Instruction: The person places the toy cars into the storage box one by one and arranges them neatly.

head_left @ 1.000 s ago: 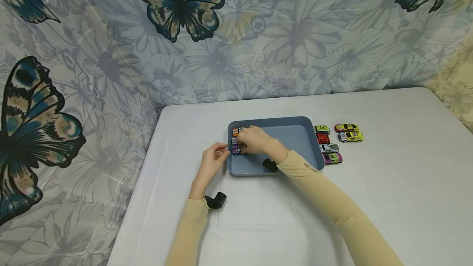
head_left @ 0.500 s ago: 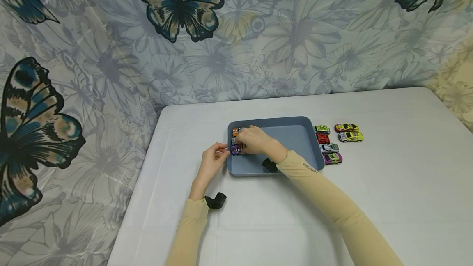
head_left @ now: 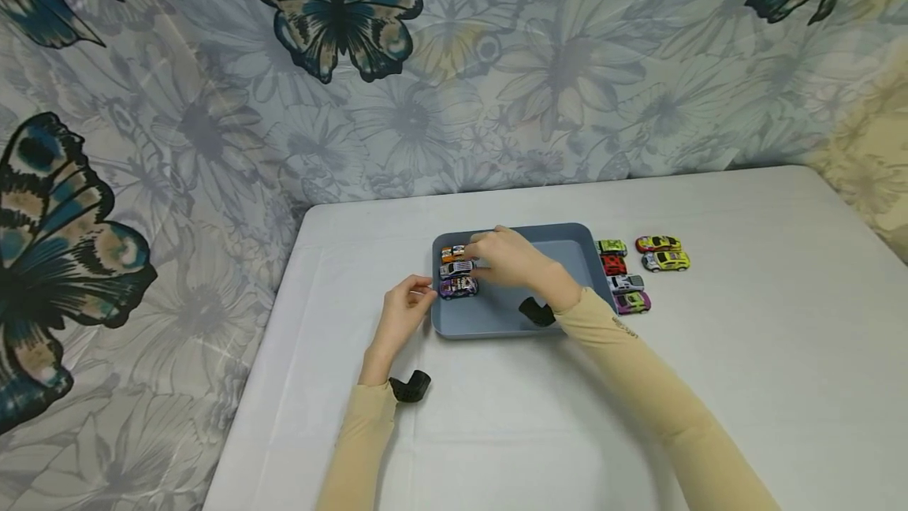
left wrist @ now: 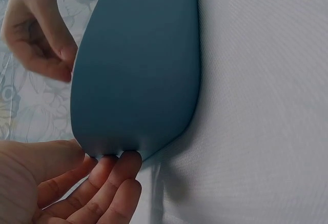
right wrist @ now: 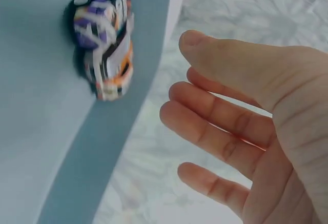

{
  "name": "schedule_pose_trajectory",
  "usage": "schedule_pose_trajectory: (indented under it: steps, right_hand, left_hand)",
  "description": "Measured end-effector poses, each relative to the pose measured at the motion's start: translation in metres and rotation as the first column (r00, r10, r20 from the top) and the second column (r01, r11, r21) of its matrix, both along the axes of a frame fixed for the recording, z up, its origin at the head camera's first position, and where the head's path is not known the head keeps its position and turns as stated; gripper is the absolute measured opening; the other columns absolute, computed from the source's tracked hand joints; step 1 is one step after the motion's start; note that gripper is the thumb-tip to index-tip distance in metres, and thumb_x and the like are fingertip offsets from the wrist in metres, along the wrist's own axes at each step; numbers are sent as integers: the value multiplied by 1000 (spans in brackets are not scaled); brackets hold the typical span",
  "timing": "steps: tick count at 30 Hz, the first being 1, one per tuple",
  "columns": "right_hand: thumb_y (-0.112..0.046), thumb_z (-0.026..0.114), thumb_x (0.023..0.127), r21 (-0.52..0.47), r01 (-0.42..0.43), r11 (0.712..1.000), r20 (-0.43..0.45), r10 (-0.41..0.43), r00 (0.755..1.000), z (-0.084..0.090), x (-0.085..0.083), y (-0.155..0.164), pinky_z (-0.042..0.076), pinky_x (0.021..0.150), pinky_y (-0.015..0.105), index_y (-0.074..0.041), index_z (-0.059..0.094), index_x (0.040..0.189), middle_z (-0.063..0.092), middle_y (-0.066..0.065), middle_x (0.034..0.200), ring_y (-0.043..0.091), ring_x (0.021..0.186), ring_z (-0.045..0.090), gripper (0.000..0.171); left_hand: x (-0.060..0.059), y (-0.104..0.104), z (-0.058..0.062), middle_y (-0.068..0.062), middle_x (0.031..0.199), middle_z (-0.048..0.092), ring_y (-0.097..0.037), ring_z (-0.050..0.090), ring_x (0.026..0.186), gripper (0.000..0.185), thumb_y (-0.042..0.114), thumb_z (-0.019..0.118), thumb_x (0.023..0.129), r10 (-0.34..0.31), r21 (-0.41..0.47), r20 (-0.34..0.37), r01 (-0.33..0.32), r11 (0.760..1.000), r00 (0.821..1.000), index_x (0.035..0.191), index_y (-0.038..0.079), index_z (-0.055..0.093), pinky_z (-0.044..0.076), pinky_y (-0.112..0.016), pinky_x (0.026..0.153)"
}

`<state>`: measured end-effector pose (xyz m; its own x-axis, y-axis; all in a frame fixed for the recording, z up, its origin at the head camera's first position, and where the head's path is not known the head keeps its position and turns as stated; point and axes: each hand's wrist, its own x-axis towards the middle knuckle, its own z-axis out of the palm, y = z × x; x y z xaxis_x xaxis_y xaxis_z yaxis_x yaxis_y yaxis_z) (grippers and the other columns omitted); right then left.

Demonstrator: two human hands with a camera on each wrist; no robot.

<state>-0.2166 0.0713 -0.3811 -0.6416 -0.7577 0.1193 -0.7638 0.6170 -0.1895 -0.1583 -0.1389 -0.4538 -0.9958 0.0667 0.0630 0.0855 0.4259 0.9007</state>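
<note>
On the left, the person's left hand (head_left: 404,306) rested its thumb and fingertips against the outer wall and rim of a shallow blue-grey rectangular tray (head_left: 482,320), its fingers lightly bent. Just inside the tray's left end, near that hand, three small toy cars lay in a column: an orange car with dark markings (head_left: 452,253) farthest away, a silver car with black windows (head_left: 456,269) in the middle, and a purple car with white and orange graphics (head_left: 457,287) nearest. Immediately to their right, the right hand (head_left: 511,257) hung over the tray, loose fingers apart, near the orange and silver cars. Half a second earlier it had partly covered the purple and silver cars; it had since shifted right and away, leaving the purple one in full view. Just right of the tray, four more glossy, colourful toy cars (head_left: 626,283) formed another column on the white-covered desk (head_left: 496,432). Farther right, two yellow toy cars (head_left: 665,261) sat side by side, one with red trim.
</note>
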Motion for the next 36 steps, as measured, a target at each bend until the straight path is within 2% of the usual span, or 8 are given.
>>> schedule_pose_trajectory:
  steps: [8,12,21,30,36]
  right_hand:
    - [-15,73,80,-99,22,995,-88,-30,996,4,4,45,43,73,40,-8,70,94,66,4,92,19,79,62,15]
    - [-11,74,79,-129,61,990,-93,-73,993,2,5,73,43,70,39,-7,70,92,66,5,90,19,78,61,14]
    - [-5,74,77,-119,161,980,-54,-169,984,-3,13,141,43,68,43,-3,70,91,64,9,87,20,71,59,14]
    - [0,77,70,-170,163,972,-151,-189,970,-11,21,194,46,53,36,0,69,85,64,10,80,20,61,60,17]
    - [0,75,71,-135,248,959,-118,-264,957,-18,24,222,47,58,43,2,69,89,65,12,83,26,68,61,19]
  left_hand:
    - [0,-3,-2,-14,92,63,-22,63,77,22,5,64,87,2,-4,4,-2,1000,1000,107,-5,62,47,-21,59]
    - [1,-3,-1,-14,93,63,-23,63,77,22,5,64,87,-1,-6,2,1,1000,1000,107,-5,62,48,-22,59]
    - [0,-2,-1,-13,93,64,-20,63,77,22,6,63,88,0,-29,-3,-1,1000,1000,107,-4,62,49,-23,59]
    - [1,-1,0,-13,93,64,-21,62,77,23,7,63,88,0,-16,8,0,1000,1000,108,-4,62,49,-23,60]
    - [0,0,0,-12,93,63,-20,62,77,23,7,63,88,0,-8,12,0,1000,1000,108,-4,62,49,-24,60]
